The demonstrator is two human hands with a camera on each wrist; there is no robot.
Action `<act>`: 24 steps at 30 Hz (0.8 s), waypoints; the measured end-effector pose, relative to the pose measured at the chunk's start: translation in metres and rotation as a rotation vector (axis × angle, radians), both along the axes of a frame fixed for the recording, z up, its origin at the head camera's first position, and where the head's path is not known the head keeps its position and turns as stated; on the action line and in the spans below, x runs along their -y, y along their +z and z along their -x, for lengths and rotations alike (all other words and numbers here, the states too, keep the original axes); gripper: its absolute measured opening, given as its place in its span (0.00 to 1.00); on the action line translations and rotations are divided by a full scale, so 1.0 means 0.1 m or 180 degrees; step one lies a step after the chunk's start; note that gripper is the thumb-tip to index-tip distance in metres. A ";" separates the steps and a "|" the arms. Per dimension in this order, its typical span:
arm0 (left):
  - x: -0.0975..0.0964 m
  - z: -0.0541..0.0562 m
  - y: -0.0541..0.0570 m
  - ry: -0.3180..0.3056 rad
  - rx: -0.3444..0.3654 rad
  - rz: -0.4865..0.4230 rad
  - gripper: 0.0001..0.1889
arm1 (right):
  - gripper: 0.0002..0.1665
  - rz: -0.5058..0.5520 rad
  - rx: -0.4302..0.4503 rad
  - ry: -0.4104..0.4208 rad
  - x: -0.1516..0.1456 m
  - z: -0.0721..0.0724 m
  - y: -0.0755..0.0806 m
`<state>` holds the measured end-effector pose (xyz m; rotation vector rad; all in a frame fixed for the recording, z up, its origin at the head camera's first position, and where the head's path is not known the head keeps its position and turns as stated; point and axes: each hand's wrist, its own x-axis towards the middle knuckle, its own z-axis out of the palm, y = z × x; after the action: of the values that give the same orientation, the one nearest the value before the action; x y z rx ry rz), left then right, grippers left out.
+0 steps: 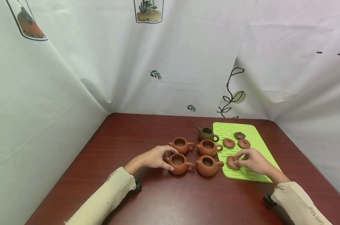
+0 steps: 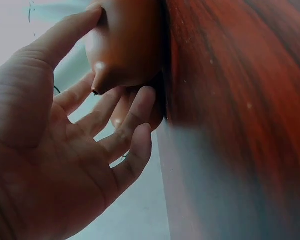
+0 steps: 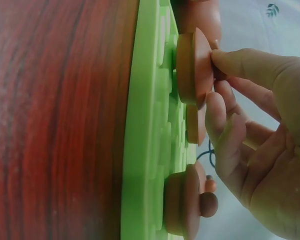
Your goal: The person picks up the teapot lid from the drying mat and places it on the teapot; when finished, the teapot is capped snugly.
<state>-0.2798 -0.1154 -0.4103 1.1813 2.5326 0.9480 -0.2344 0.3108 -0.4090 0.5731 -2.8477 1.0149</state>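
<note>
My left hand point(image 1: 159, 157) spans the nearest left reddish-brown teapot point(image 1: 178, 168). Its thumb is on the body by the spout and its other fingers bend around the far side, as the left wrist view point(image 2: 122, 45) shows. On the right, my right hand point(image 1: 254, 161) pinches the knob of a reddish-brown lid point(image 3: 202, 70) between thumb and fingers. That lid is tilted in the head view, close over the green mat point(image 1: 260, 177). Another knobbed lid point(image 3: 190, 205) sits on the mat below it in the right wrist view.
Lidless reddish-brown teapots point(image 1: 207, 170) stand in two rows beside the mat, with a dark brown teapot point(image 1: 203, 136) behind them. Farther back on the mat lie two reddish lids point(image 1: 227, 143) and a dark lid point(image 1: 239, 136). White printed cloth point(image 1: 172, 93) hangs around the table.
</note>
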 end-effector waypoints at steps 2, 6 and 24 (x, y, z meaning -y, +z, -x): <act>0.00 0.00 0.00 0.0015 0.0041 -0.0008 0.32 | 0.07 0.0026 -0.0049 -0.0071 0.01 0.00 0.01; 0.01 -0.01 0.00 0.0030 0.0044 0.0002 0.33 | 0.07 0.0119 -0.0101 -0.0177 0.04 -0.02 0.04; -0.04 0.01 0.00 0.0052 -0.0056 -0.0062 0.30 | 0.08 0.0433 -0.0356 -0.0517 0.36 -0.13 0.24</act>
<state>-0.2809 -0.1119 -0.4106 1.1813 2.5561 0.9726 -0.2218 0.2749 -0.3855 0.3679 -2.6526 1.1001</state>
